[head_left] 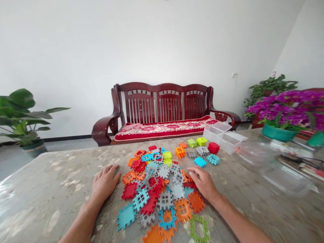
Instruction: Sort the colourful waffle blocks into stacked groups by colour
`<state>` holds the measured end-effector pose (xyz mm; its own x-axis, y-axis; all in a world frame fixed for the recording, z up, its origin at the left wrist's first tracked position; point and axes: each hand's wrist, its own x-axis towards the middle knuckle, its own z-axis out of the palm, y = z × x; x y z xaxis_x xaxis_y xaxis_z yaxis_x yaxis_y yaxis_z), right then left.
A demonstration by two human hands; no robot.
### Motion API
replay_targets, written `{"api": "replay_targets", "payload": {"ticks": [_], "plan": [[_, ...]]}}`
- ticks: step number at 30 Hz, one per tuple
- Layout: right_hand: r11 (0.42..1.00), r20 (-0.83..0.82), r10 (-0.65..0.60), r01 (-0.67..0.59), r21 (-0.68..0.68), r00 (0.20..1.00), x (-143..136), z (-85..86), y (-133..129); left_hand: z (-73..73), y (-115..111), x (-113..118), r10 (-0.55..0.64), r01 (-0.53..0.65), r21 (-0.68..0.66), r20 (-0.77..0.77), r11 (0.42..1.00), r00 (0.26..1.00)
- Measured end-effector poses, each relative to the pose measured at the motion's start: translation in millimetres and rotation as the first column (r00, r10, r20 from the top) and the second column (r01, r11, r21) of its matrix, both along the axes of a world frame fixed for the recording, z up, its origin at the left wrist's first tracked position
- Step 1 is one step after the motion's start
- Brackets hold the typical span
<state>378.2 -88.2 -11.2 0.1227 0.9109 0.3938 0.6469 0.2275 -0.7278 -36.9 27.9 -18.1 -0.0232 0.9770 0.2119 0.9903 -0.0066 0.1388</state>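
A heap of flat interlocking plastic building tiles (163, 172) with notched edges lies on the table, in red, orange, blue, grey and green. Some tiles have window cut-outs. Left of the heap, my left hand (106, 180) rests flat on the tabletop, fingers stretched out, holding nothing. My right hand (203, 182) lies at the heap's right edge, its fingertips beside orange and red tiles, with no tile visibly held. Beyond it stand small stacks of tiles sorted by colour, among them an orange stack (180, 152), a red stack (213, 147) and a blue stack (213, 159).
A clear divided plastic box (229, 141) stands behind the stacks, near transparent lids (286, 179). Purple flowers (291, 108) in a green pot occupy the right side. A wooden bench (157, 101) with a red cover is behind the table (63, 179). A potted plant (22, 114) stands left.
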Motion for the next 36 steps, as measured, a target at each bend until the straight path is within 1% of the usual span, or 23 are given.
{"api": "replay_targets", "payload": {"ticks": [4,7,9,11,14,17,20,22,24,28,32,36], "plan": [[0.999,0.092,-0.030,0.031,-0.016,0.995,-2,1.6,7,-2.8,3,-2,-0.003,0.003,0.008,0.008,1.000,1.000],[1.000,0.186,0.006,-0.001,-0.027,0.982,-9,9.5,20,-3.5,5,-2,-0.009,0.009,0.001,0.004,1.000,1.000],[0.999,0.236,0.034,-0.026,-0.038,0.971,-18,16.5,32,-3.0,5,-2,-0.010,0.010,-0.007,-0.002,1.000,1.000],[0.998,0.267,0.026,-0.010,-0.062,0.963,-30,23.4,47,-1.9,5,-1,-0.009,0.009,-0.012,-0.006,1.000,1.000],[0.990,0.316,0.032,0.014,-0.141,0.948,-49,32.5,66,0.5,4,0,-0.011,0.011,-0.013,0.002,1.000,1.000],[0.974,0.422,0.052,0.047,-0.221,0.905,-65,39.2,79,2.6,3,0,-0.018,0.018,-0.012,0.014,1.000,1.000],[0.954,0.544,0.036,0.134,-0.268,0.838,-75,43.6,85,3.8,2,0,-0.024,0.025,-0.007,0.013,1.000,1.000],[0.940,0.594,0.023,0.185,-0.286,0.804,-77,45.5,88,3.9,2,0,-0.025,0.025,-0.017,0.005,1.000,1.000],[0.932,0.607,0.014,0.210,-0.296,0.795,-78,46.6,92,3.5,2,0,-0.020,0.020,-0.029,-0.005,0.999,1.000],[0.923,0.566,-0.002,0.219,-0.316,0.824,-77,45.2,99,1.3,4,-2,-0.017,0.017,-0.016,-0.013,1.000,1.000],[0.936,0.525,-0.013,0.195,-0.293,0.851,-75,42.9,100,-0.4,6,-2,-0.013,0.013,-0.027,-0.018,1.000,1.000],[0.954,0.474,-0.023,0.160,-0.252,0.880,-70,44.7,98,-1.1,7,-3,-0.018,0.017,-0.026,-0.017,1.000,1.000]]}}
